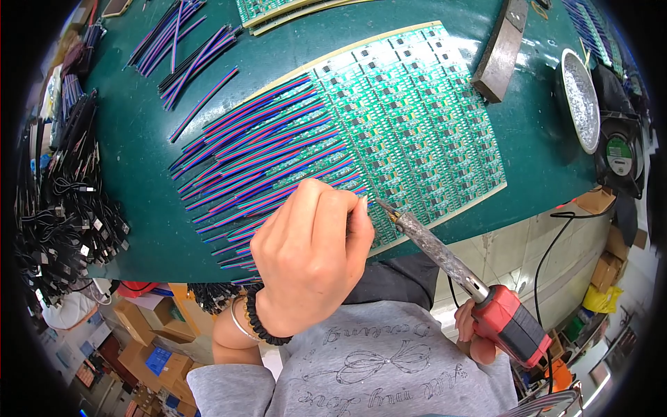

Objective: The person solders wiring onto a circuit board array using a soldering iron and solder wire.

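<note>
A panel of green circuit boards lies on the green table, with rows of small black chips. Across its left part run several flat strips of red, blue and black wire, their ends meeting the boards in a slanting line. Over the near end of that line my left hand is closed in a pinch on a wire strip, mostly hidden by the fingers. My right hand is wrapped round the red handle of a soldering iron. The iron's tip points at the boards just right of my left fingertips.
A metal bar lies beyond the panel's right corner. Further right are a pale bowl and a black fan. Loose wire strips lie at the back left, and bundled black cables crowd the left edge. More boards sit at the back.
</note>
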A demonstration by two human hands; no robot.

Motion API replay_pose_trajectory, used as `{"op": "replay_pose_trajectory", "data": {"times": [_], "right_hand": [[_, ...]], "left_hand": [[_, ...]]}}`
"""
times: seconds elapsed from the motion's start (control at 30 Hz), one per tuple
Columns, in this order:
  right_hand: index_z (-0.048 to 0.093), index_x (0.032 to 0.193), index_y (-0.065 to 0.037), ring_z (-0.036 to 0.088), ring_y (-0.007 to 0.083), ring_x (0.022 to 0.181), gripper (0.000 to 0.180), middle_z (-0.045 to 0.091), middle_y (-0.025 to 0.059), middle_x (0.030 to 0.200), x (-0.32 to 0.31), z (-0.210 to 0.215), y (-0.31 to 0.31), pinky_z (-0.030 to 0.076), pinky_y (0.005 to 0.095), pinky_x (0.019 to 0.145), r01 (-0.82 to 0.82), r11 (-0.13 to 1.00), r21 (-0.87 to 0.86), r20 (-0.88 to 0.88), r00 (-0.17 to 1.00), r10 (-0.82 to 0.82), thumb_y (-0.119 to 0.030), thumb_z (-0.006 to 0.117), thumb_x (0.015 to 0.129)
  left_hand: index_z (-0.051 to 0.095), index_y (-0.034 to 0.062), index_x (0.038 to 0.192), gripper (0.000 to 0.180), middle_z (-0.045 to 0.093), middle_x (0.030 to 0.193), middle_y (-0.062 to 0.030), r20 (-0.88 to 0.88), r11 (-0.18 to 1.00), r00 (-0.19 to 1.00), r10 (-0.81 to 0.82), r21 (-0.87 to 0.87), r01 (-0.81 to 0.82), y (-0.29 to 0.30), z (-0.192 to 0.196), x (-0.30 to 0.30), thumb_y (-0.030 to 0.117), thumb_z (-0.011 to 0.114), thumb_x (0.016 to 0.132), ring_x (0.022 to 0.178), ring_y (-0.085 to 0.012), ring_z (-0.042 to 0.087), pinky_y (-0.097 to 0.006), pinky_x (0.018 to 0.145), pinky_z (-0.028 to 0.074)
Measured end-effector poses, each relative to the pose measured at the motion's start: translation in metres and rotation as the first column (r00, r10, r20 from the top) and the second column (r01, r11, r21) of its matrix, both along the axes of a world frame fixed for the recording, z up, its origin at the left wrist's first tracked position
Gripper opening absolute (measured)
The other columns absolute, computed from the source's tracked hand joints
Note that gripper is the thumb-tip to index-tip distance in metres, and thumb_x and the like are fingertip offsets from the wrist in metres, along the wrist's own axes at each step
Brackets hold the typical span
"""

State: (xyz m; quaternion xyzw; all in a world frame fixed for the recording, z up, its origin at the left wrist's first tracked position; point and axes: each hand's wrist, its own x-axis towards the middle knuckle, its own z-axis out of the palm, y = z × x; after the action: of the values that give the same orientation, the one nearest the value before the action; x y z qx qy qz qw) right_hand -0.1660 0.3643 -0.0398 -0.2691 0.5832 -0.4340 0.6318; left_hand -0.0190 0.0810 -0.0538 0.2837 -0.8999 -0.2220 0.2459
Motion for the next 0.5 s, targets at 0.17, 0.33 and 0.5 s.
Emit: {"op": "replay_pose_trajectory", "data": {"times": [0.17,0.33,0.5], "right_hand": [[0.067,0.087,0.002,0.054,0.0074,0.068,0.065,0.062,0.0026,0.074,0.001,-0.024,0.018,0.041,0.028,0.059,0.1,0.994,-0.053,0.124,0.988,-0.093,-0.044,0.098,0.053],[0.065,0.084,0.001,0.054,0.0077,0.067,0.062,0.062,0.002,0.074,0.012,-0.04,0.048,0.042,0.0276,0.06,0.057,0.998,-0.037,0.049,0.997,-0.055,-0.045,0.097,0.056],[0.06,0.075,-0.002,0.06,0.0139,0.063,0.056,0.062,0.0032,0.068,0.016,-0.037,-0.003,0.046,0.0274,0.058,0.267,0.893,-0.361,0.036,0.961,-0.273,-0.053,0.083,0.075]], "left_hand": [[0.057,0.0069,0.077,0.019,0.049,0.071,-0.006,-0.005,1.0,1.0,-0.007,-0.008,0.007,0.0,-0.001,-0.002,0.003,0.075,0.074,0.055,-0.0218,0.054,-0.034,0.048,0.041],[0.057,0.0067,0.078,0.019,0.049,0.071,-0.0061,-0.009,1.0,1.0,0.001,-0.009,-0.001,-0.004,0.0,0.0,0.003,0.075,0.074,0.055,-0.0223,0.054,-0.035,0.048,0.042],[0.055,0.0071,0.077,0.019,0.048,0.071,-0.0066,0.022,0.998,1.0,0.006,-0.067,-0.004,0.002,0.002,-0.002,0.006,0.073,0.075,0.058,-0.0229,0.054,-0.035,0.05,0.043]]}}
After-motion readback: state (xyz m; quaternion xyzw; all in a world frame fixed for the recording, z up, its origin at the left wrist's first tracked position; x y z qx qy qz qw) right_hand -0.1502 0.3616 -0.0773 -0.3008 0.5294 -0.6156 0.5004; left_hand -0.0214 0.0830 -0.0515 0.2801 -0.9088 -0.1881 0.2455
